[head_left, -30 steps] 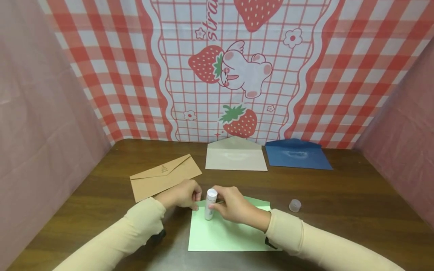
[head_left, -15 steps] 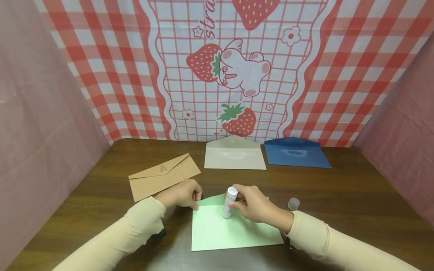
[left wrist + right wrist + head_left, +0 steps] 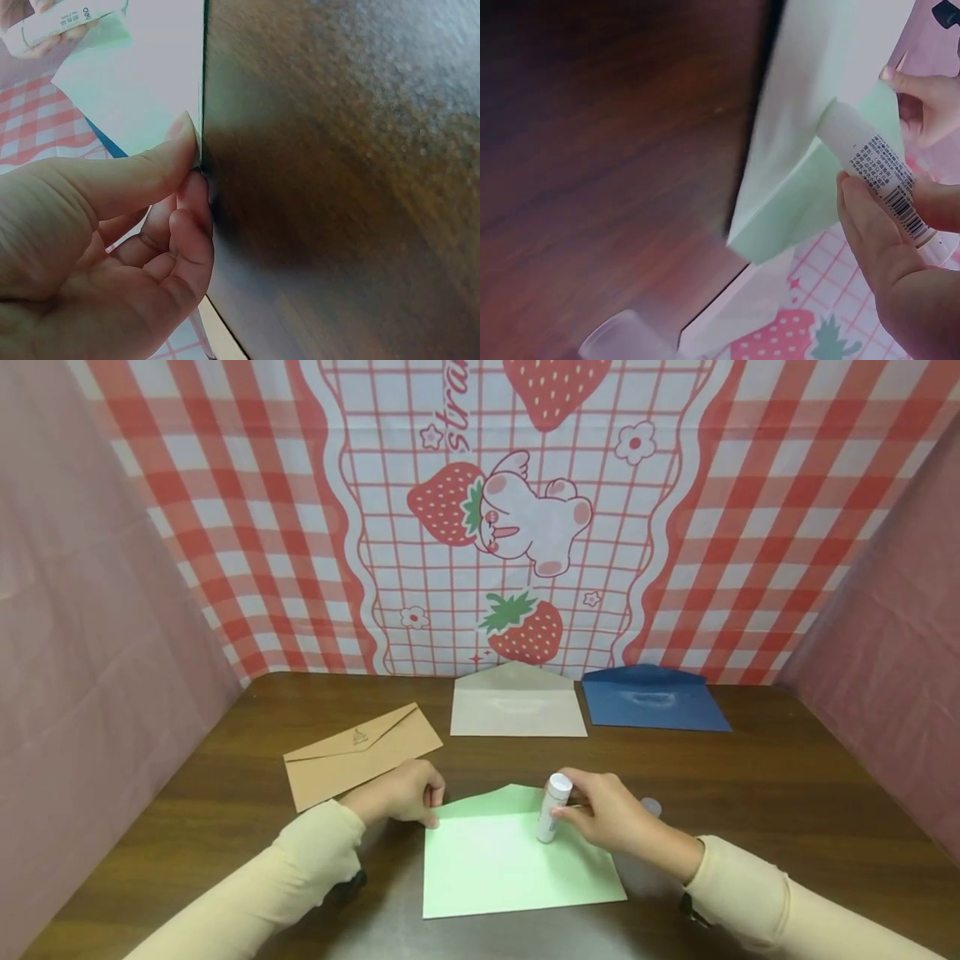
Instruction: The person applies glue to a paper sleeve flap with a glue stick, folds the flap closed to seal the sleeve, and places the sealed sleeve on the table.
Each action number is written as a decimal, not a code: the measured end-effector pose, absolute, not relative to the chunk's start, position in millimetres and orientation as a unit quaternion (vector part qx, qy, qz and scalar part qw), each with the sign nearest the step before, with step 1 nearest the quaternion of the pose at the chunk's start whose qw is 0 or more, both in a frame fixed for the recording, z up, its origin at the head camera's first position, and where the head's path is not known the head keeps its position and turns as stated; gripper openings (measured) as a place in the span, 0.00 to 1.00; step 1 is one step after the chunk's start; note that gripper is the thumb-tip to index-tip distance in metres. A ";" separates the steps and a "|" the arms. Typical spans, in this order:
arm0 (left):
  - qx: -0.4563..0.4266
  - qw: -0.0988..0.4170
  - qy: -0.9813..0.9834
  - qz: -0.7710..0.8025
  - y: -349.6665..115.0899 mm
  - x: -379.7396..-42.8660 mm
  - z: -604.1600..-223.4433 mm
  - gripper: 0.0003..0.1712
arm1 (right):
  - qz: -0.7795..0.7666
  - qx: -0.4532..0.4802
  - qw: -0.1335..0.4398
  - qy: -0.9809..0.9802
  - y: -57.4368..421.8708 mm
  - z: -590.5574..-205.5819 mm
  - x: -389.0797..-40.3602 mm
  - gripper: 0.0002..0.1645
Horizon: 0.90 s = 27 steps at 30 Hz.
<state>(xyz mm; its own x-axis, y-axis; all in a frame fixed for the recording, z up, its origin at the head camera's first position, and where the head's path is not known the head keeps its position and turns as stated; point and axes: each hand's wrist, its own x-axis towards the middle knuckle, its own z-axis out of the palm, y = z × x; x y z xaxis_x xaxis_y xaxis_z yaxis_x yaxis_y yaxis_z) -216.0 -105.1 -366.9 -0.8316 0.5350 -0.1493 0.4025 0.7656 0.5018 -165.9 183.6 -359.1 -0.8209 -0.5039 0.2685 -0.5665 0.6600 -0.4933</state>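
A light green envelope [image 3: 495, 872] lies on the table with its pointed flap raised toward the back. At its left fold my left hand [image 3: 407, 792] pinches the edge; the left wrist view has the thumb [image 3: 142, 176] on top of the paper and the curled fingers at the edge. My right hand [image 3: 611, 810] grips a white glue stick [image 3: 553, 814] between thumb and fingers. The stick stands slightly tilted, its lower end against the envelope just below the flap fold, toward the right. Printed text and a barcode show on the glue stick [image 3: 885, 176] in the right wrist view.
A clear cap [image 3: 652, 807] sits partly hidden behind my right hand. Farther back are a tan envelope [image 3: 337, 772] with its flap down, a pale grey envelope [image 3: 517, 718] and a blue envelope [image 3: 660, 714], both with raised flaps. A checked strawberry cloth [image 3: 292, 527] hangs behind.
The right hand has slid the glue stick rightward across the envelope, from near its left side to its right part. The left hand stays at the left corner.
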 end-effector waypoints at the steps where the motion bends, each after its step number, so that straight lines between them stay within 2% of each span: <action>1: 0.253 0.143 0.928 0.233 -105.2 -216.1 -367.1 0.19 | 0.286 0.294 0.058 -0.910 186.0 -358.7 -165.7 0.10; 13: 0.231 0.147 0.932 0.237 -104.7 -215.7 -367.1 0.17 | 0.266 0.287 0.058 -0.918 200.5 -352.7 -162.4 0.11; 21: 0.229 0.152 0.931 0.241 -103.3 -214.0 -366.7 0.17 | 0.232 0.283 0.007 -0.931 193.6 -336.5 -166.6 0.09; 27: 0.225 0.149 0.933 0.239 -103.9 -215.8 -367.0 0.17 | 0.249 0.322 -0.010 -0.913 174.8 -328.5 -169.4 0.10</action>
<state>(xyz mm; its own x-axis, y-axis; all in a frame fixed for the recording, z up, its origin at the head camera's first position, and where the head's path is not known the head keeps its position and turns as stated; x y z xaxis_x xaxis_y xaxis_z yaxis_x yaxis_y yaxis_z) -215.8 -103.9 -367.0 -0.8540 0.4915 -0.1705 0.3492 0.7845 0.5124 -169.4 174.8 -328.5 -0.7924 -0.5934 0.1417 -0.5833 0.6690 -0.4607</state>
